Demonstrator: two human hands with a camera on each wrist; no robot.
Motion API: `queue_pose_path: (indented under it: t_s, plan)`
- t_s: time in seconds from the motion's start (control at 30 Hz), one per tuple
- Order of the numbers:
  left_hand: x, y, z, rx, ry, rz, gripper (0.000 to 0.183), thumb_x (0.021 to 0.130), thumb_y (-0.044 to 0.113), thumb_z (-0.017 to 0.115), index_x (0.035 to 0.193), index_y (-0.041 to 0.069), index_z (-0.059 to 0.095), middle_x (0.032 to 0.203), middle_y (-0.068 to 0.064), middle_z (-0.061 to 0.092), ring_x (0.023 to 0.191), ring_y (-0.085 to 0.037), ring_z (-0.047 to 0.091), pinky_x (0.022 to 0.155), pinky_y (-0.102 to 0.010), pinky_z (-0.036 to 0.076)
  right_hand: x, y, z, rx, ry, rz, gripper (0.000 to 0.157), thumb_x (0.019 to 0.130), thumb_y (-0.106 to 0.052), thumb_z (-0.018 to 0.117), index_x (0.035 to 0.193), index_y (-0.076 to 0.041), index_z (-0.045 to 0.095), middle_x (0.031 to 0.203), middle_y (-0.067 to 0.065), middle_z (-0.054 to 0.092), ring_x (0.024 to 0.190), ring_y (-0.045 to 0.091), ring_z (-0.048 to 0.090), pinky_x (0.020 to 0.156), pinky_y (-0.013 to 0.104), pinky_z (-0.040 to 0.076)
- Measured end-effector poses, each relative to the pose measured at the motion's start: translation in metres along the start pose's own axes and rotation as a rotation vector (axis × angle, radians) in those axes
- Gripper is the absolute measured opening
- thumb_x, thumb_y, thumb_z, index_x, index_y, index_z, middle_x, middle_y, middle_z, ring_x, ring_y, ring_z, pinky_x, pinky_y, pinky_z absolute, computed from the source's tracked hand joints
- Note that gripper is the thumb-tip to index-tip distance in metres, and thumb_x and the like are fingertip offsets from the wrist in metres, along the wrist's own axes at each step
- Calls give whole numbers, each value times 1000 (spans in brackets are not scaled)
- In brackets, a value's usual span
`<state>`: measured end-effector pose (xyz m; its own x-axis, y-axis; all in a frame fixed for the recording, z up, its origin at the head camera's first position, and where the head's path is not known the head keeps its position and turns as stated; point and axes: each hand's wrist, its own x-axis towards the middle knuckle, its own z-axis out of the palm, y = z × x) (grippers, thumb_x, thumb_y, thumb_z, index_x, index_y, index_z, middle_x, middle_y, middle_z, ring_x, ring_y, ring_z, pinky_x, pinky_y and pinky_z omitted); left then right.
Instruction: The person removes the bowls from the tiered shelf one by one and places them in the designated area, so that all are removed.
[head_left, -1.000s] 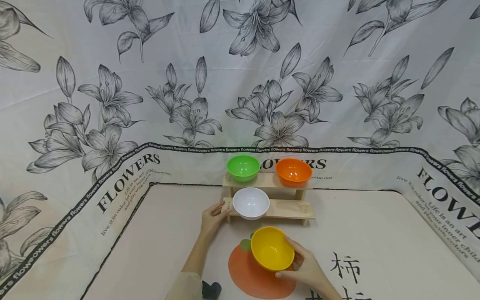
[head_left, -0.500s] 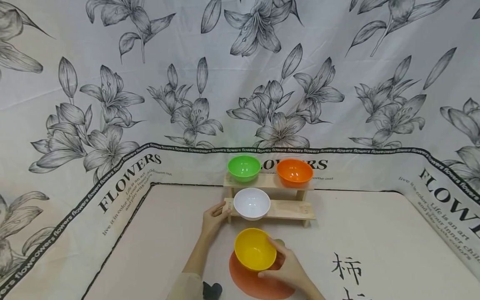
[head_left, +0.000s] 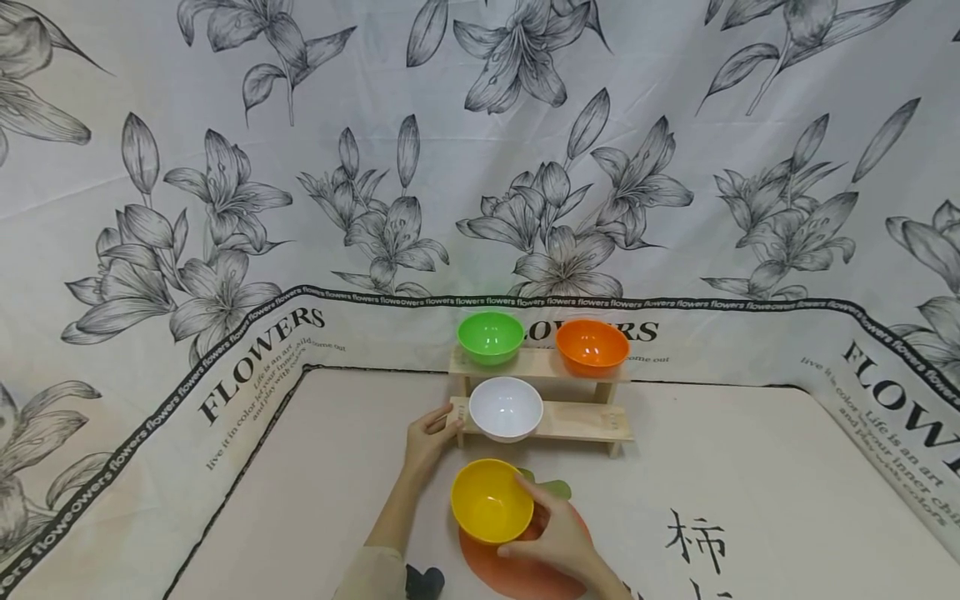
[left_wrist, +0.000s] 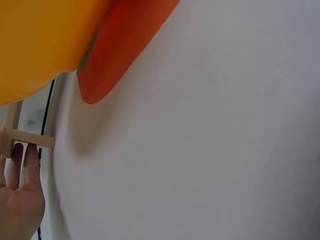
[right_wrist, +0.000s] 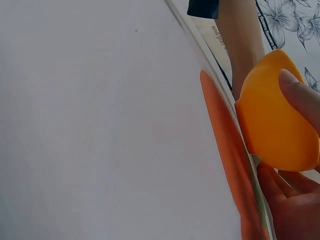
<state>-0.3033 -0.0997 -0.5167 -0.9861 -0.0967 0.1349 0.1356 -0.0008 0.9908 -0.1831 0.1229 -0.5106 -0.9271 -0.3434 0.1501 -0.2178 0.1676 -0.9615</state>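
My right hand [head_left: 558, 537] holds a yellow bowl [head_left: 491, 502] by its right side, thumb and fingers spread round it. The bowl is upright above the table, in front of a two-step wooden stand [head_left: 577, 419]; its orange-yellow side [right_wrist: 275, 115] fills much of the right wrist view's right part. My left hand [head_left: 426, 442] grips the left end of the stand's lower step. In the left wrist view, fingers of that hand [left_wrist: 22, 200] reach under the wood. A white bowl [head_left: 506, 408] sits on the lower step's left part, beside the left hand.
On the stand's upper step are a green bowl [head_left: 491, 337] at left and an orange bowl [head_left: 592, 346] at right. The tablecloth [head_left: 720, 450] bears a printed orange persimmon [head_left: 517, 571] and dark characters. A flowered curtain [head_left: 375, 150] hangs behind the stand.
My right hand has carried the yellow bowl leftward, from over the printed fruit's right part to in front of the white bowl. The left hand stays on the stand.
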Motion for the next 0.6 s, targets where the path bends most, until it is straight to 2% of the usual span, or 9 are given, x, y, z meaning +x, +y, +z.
queue_pose_path:
  t_s: [0.13,0.23,0.3,0.47,0.6]
  plan:
    - [-3,4,0,-4,-1,4,44,82,11,73,120,-7,60,116,-26,61,104,-32,63,80,-23,57,2,2,2,25,-18,-1,88,70,-12,83,141,6,34,141,23,42,123,35,48,102,35,45]
    - [-3,5,0,-11,-1,-9,43,82,11,73,120,-6,60,116,-26,62,104,-32,63,79,-23,57,3,3,3,41,-30,26,86,72,-13,82,143,-2,36,142,15,45,126,29,47,105,31,42]
    - [-3,5,0,-14,-1,-14,43,81,10,73,119,-6,60,115,-26,62,104,-32,63,79,-23,57,4,3,4,41,-33,31,85,73,-14,82,144,-4,35,141,13,46,125,28,47,105,29,42]
    - [-1,0,1,-29,7,-17,43,81,9,74,119,-5,61,113,-26,63,100,-28,65,78,-23,57,4,5,4,38,-26,15,88,73,-11,82,142,6,31,143,25,39,124,35,47,101,33,45]
    - [0,0,0,-46,-2,-14,43,81,9,74,120,-5,60,113,-27,63,99,-27,65,78,-23,57,6,3,4,18,-23,12,88,72,-11,82,142,6,32,144,27,36,122,37,48,100,34,46]
